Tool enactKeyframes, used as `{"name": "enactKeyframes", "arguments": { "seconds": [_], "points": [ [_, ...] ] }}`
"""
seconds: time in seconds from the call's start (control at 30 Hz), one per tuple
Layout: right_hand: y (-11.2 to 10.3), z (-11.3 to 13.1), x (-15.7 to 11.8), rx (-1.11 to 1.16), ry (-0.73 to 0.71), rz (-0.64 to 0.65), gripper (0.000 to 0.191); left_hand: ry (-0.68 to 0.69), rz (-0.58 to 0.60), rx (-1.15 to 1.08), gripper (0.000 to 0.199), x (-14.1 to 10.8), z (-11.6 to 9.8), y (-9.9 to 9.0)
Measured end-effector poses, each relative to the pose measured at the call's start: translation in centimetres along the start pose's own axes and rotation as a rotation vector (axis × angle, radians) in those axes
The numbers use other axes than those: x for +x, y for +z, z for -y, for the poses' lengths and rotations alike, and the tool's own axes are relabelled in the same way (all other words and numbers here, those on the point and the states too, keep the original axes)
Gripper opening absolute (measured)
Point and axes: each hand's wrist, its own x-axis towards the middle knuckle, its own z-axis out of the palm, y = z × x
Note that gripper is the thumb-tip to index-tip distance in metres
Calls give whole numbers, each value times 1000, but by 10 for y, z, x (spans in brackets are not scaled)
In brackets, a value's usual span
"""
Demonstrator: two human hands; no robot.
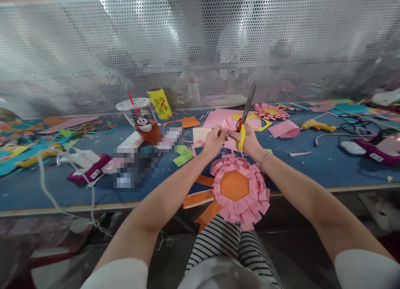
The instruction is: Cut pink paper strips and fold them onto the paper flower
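Note:
My left hand (216, 140) pinches a small piece of pink paper (229, 124) above the table. A pair of scissors (249, 100) with yellow and red handles is in my right hand (250, 140); its blades point up and away from the paper. The fingertips of both hands nearly meet at the paper. Below my hands a pink paper rosette (261, 196) with an orange hexagon centre (234, 185) rests at the table edge and over my lap. Orange paper strips (200, 198) stick out from its left side.
On the blue table (312, 168) stand a plastic cup (145, 124) with a red straw and a yellow roll (160, 103). Yellow glue guns (318, 125) lie at both sides, near purple power strips (373, 151) and cables. Paper scraps are scattered about. A perforated metal screen (200, 51) closes the back.

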Motion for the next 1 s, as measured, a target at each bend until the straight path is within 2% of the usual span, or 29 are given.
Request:
{"name": "enactKeyframes", "arguments": {
  "seconds": [0.1,0.27,0.53,0.7,0.83,1.0],
  "points": [
    [-1,-1,-1,17,-62,-27,43,77,-46,88,31,3,-1,-2],
    [1,0,-2,-8,-25,17,44,136,-80,74,28,6,-5,-7],
    [3,4,-4,7,-23,65,43,122,-76,62,34,7,-7,-10],
    [6,7,-8,3,-1,89,45,36,-161,-65,36,6,-9,-9],
    [6,5,-7,22,-3,115,46,5,-234,-85,33,6,-8,-7],
    [5,5,-6,12,11,128,44,-32,-264,-99,29,6,-6,-4]
  ]
}}
